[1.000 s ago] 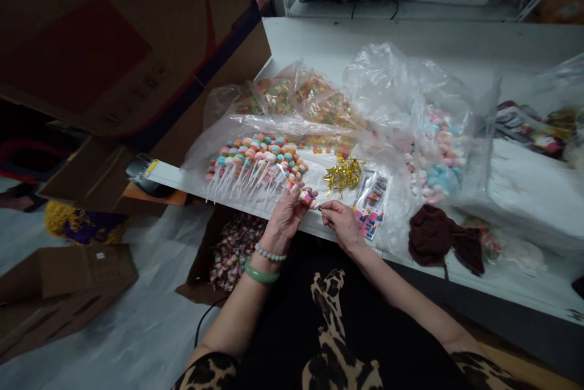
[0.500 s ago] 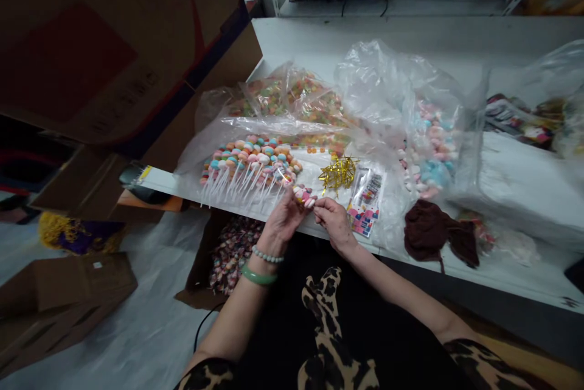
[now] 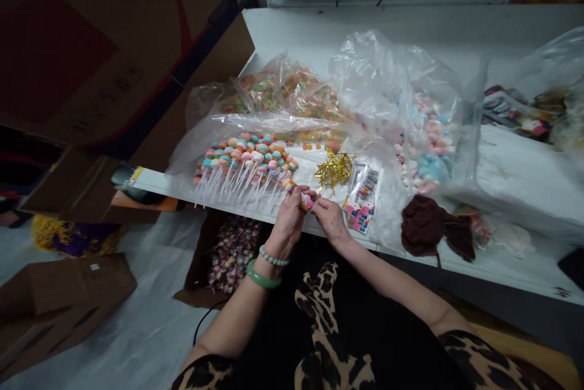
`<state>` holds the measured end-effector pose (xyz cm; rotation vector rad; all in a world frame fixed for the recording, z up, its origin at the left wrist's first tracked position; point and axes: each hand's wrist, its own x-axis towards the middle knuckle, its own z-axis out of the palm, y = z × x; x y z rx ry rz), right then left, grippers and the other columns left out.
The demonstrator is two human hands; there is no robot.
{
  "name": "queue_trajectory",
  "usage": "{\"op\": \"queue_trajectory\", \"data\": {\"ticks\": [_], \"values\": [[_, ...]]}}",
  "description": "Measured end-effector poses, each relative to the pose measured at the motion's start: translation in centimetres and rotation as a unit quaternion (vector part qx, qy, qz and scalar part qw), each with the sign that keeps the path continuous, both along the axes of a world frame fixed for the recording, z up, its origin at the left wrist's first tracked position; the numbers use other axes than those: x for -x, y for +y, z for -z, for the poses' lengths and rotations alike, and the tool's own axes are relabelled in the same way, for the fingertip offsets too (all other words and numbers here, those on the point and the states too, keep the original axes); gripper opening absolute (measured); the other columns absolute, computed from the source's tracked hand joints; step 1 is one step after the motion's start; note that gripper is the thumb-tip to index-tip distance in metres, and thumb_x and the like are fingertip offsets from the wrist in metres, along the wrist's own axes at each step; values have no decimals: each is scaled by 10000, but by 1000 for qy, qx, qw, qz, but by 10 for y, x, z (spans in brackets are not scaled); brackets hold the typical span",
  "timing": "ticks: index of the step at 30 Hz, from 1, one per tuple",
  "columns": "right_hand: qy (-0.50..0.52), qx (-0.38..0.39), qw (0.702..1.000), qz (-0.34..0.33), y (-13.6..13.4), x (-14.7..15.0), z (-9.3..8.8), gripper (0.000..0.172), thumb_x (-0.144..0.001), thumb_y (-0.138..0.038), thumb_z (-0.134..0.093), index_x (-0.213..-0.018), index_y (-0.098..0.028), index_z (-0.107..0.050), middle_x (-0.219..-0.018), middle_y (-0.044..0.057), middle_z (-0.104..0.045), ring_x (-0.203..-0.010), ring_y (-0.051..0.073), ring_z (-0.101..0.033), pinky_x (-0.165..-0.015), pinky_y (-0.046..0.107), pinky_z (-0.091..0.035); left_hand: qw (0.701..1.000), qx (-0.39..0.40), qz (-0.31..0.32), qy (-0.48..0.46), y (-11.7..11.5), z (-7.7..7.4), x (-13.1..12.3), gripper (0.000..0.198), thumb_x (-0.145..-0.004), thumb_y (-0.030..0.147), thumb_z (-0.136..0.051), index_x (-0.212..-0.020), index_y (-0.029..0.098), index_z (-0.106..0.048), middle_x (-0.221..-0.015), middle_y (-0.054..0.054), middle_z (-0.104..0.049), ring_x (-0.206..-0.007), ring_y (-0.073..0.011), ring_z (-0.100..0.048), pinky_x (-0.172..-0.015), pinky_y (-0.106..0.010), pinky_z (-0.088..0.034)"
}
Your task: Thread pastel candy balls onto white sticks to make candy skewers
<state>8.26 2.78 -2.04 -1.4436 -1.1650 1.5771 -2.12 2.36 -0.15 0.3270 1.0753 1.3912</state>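
My left hand [image 3: 289, 218] is closed around a small clear bag of candy [image 3: 306, 201], printed pink and white. My right hand [image 3: 331, 219] pinches the near end of the same bag, fingertips almost touching the left hand. Just beyond them on the table lie gold twist ties [image 3: 336, 170] in a loose heap. A stack of printed clear bags [image 3: 362, 198] is to the right of my right hand. To the left, candy lollipops [image 3: 246, 156] with white sticks lie in a pile. The bag's contents are partly hidden by my fingers.
Behind the lollipops lies a big clear bag of orange and green candies [image 3: 292, 92]. Another plastic bag holds pastel candies [image 3: 433, 140]. A dark brown cloth [image 3: 422, 226] rests near the table's front edge. Below stands a carton of wrapped candies [image 3: 232, 253]; a large cardboard box [image 3: 114, 43] rises at left.
My left hand has turned and closed further around the candy bag. My right hand stays pinched at its end. The whole view has shifted slightly.
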Motion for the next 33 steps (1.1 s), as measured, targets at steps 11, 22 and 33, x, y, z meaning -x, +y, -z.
{"op": "queue_trajectory", "data": {"ticks": [11, 22, 33], "values": [[162, 145, 975, 46, 5, -5, -5, 334, -613, -448, -699, -607, -192, -484, -496, -75, -407, -387, 30, -218, -398, 219, -86, 995, 48, -2, -83, 12, -2, 20, 266, -711, 234, -779, -920, 176, -626, -910, -47, -694, -820, -188, -681, -752, -314, -522], [211, 250, 945, 5, 9, -2, 4, 323, -670, -399, -654, -565, -203, -419, -406, -111, -299, -328, 20, -143, -366, 207, -46, 996, -12, -70, -57, 8, -7, 7, 209, -760, 239, -735, -873, 188, -567, -680, 32, -591, -653, -119, -616, -719, -280, -511], [-158, -121, 979, -49, -7, -9, -2, 298, -781, -530, -617, -803, -233, -605, -624, -28, -564, -569, 131, -483, -554, 241, -301, 996, 47, -70, -36, 11, -6, 11, 242, -722, 254, -758, -766, 164, -538, -669, 8, -607, -730, -167, -665, -660, -274, -509]]}}
